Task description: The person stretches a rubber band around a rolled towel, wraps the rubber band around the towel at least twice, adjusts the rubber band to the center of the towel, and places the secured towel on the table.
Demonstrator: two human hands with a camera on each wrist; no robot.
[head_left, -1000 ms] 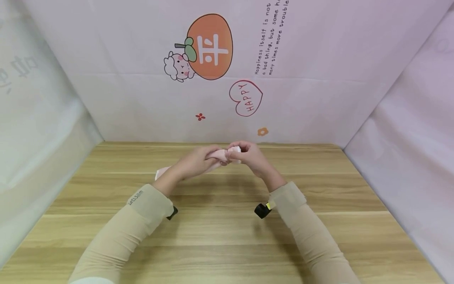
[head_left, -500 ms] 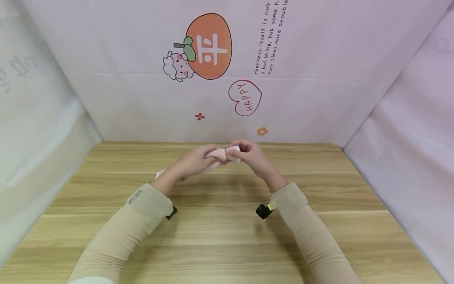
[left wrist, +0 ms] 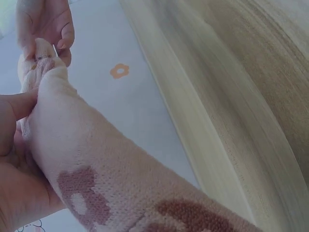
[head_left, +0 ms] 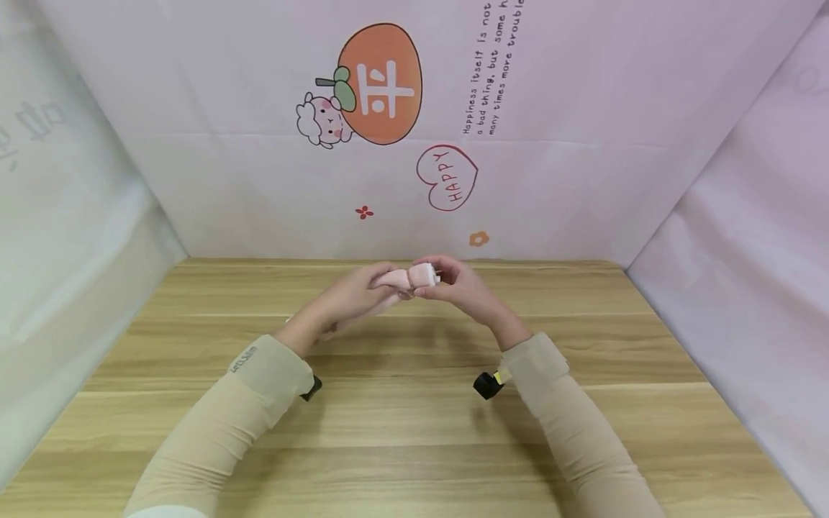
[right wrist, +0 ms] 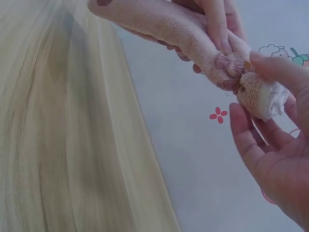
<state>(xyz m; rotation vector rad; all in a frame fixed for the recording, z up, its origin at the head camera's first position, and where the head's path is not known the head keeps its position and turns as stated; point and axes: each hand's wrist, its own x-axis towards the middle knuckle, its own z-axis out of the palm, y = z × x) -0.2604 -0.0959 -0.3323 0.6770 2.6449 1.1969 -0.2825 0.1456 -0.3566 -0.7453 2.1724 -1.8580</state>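
Observation:
A pink terry towel, rolled into a long tube with brown patches, is held above the far part of the wooden table. Close to its right end it narrows at a cinched neck, beyond which a short stub with a white end sticks out. My left hand grips the roll just left of the neck, thumb pressed on the cloth. Around the stub curve the thumb and fingers of my right hand, the thumb beside the neck in the right wrist view. The towel's other end is mostly hidden behind my left forearm.
Behind the wooden table rises a white cloth backdrop with printed drawings and lettering. White cloth also walls the left and right sides. Black wrist cameras hang below the beige sleeves.
The fingers of my right hand have loosened and shifted around the towel's stub, so more of its white end shows. My left hand keeps its grip, barely moving.

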